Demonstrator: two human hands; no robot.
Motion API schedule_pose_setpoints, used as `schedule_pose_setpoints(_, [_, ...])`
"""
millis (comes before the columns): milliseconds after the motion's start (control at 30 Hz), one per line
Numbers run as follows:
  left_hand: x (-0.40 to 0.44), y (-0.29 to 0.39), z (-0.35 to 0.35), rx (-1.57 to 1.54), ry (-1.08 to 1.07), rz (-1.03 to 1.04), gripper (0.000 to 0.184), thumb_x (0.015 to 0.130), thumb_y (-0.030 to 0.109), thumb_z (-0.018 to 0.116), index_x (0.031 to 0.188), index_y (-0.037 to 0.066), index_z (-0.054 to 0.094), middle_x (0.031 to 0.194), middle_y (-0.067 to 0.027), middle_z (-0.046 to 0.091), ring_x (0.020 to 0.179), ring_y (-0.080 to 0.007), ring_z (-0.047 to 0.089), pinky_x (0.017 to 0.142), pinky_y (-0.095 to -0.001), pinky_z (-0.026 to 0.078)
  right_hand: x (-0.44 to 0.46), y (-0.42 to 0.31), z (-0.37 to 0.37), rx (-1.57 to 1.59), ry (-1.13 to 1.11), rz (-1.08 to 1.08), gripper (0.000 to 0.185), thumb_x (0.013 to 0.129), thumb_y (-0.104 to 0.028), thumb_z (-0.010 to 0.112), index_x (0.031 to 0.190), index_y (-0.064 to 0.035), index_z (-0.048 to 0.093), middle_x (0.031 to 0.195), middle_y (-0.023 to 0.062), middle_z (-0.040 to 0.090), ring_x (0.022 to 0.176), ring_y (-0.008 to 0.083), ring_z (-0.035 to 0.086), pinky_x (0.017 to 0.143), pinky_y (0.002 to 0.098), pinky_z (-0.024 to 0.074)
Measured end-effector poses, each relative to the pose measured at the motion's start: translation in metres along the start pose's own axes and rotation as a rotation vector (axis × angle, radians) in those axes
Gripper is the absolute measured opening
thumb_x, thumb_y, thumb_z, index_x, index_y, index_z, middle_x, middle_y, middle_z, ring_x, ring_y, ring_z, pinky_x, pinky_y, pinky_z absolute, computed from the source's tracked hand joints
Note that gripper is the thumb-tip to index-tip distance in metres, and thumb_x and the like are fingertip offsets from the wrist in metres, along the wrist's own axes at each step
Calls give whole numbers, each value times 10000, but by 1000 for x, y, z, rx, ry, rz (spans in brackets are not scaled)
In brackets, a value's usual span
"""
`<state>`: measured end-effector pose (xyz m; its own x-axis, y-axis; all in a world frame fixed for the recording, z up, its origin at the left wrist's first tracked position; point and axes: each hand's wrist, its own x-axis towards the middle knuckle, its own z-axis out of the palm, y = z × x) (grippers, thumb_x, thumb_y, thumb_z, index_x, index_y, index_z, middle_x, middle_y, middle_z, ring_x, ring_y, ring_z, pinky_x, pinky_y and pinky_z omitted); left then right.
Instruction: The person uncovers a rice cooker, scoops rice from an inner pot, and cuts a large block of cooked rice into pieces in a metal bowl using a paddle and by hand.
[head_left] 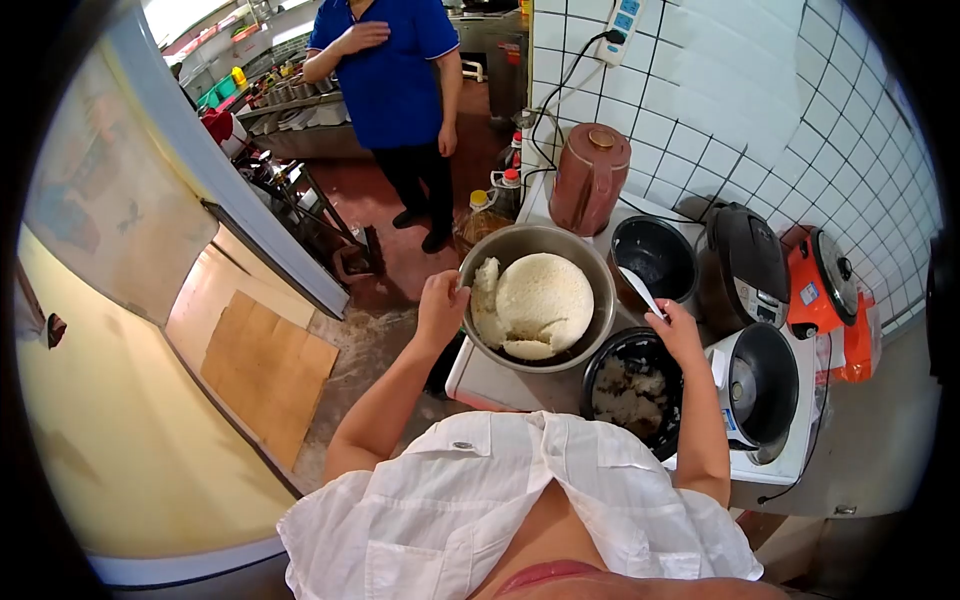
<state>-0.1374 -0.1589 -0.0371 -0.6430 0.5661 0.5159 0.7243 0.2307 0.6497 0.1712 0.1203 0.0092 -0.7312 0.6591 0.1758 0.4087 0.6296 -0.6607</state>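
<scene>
My left hand point(440, 308) is closed on the left rim of a large steel bowl point(540, 240). Inside it lies a round, moulded cake of cooked rice point(545, 292), with broken pieces along its left and lower edges. In my right hand point(680, 330) is a white rice paddle point(642, 290), its blade pointing up and left beside the bowl's right rim. Below that hand, a black inner pot point(598, 362) holds leftover clumps of rice point(628, 392). The bowl hides part of the white table under it.
Behind the bowl stand a reddish-brown pitcher point(590, 180) and a black pot point(655, 258). To the right are a dark rice cooker point(748, 262), an orange cooker point(822, 280) and an open white cooker point(765, 385). Beyond the table stands a person in a blue shirt point(390, 85).
</scene>
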Motion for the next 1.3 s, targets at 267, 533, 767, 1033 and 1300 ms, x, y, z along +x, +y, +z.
schedule_pose_setpoints(267, [6,52,8,-292,-145,82,432,767,-15,608,1189,52,543,934,-76,549,739,-142,520,642,-247,447,11,-44,37,91,26,-311,293,885,-187,542,1121,-16,565,1050,184,599,993,326,571,843,356,442])
schedule_pose_setpoints(533, [-3,75,-6,-272,-302,66,506,763,39,632,1248,56,487,980,-79,522,747,-169,514,680,-275,459,4,-128,57,-17,8,-395,290,853,-136,559,1128,-48,544,986,164,566,937,347,546,793,402,452])
schedule_pose_setpoints(767, [-6,77,-8,-249,-391,-41,397,730,83,680,1082,-6,519,901,-84,487,741,-175,521,679,-285,459,-10,-148,66,-66,-15,-451,302,848,-142,570,1145,-97,533,934,137,548,862,336,565,710,408,472])
schedule_pose_setpoints(1033, [-13,69,-6,-463,-324,-93,523,807,190,616,1281,27,467,970,-83,527,799,-144,507,704,-278,446,-12,-138,59,-20,39,-395,278,844,-138,572,1104,-41,565,945,160,570,895,346,556,773,402,455])
schedule_pose_setpoints(1300, [-8,14,-59,-1003,-457,-636,686,925,579,233,1218,57,568,903,-9,594,726,-88,478,656,-221,385,-15,-90,56,-76,23,-370,286,845,-128,575,1114,-31,557,946,161,577,885,334,560,771,376,450])
